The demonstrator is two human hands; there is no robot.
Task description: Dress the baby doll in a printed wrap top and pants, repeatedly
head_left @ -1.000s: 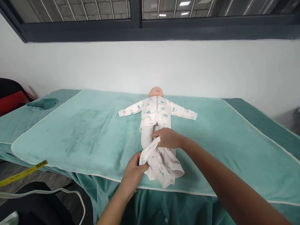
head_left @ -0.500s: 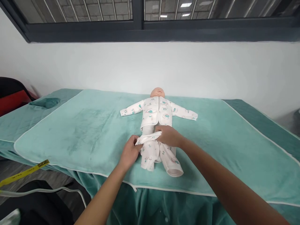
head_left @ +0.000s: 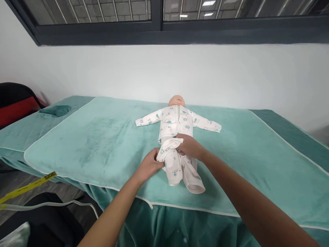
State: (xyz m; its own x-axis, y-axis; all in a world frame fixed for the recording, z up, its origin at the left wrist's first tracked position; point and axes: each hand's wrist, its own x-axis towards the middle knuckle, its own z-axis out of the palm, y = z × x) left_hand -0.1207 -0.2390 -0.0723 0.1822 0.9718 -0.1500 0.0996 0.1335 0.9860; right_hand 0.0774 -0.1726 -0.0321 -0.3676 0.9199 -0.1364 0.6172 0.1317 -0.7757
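Against a white wall point(head_left: 102, 72), we had a bed spread with a pale green cover point(head_left: 77, 137), beneath a dark window frame point(head_left: 102, 33). On it, near the middle, a baby doll point(head_left: 177, 100) lay on its back, head toward the wall, arms outstretched in a white printed jacket point(head_left: 168, 127). Matching trousers point(head_left: 173, 166) lay over its legs below the jacket's hem, the waistband bunched and the cuffs pointing toward us. Our hands were apart, one on each side of that waistband. Our left hand point(head_left: 149, 166) pinched the cloth at the outer edge between thumb and fingers. Our right hand point(head_left: 191, 146) met the waistband over the doll's middle; its fingertips were hidden, so we could not tell whether they gripped.
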